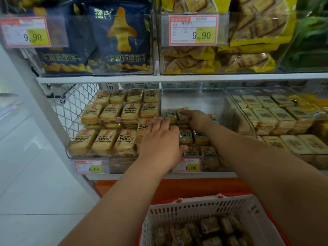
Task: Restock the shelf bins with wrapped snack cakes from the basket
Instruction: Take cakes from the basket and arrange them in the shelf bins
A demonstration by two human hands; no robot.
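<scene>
both my hands in the middle bin (209,96): right hand (197,119) fingers flat, pressing snack cakes (185,137) toward the back row; left hand (159,141) open, steadying the front stack. more in the basket (177,210).

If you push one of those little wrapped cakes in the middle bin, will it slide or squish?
Probably slide: each wrapped cake has a shiny plastic wrapper, likely slippery against its neighbours. It might squish a bit too, since it looks like soft cake inside. It shouldn't roll, being flat and rectangular. The left hand and right hand rest on several at once, so they seem light.
</scene>
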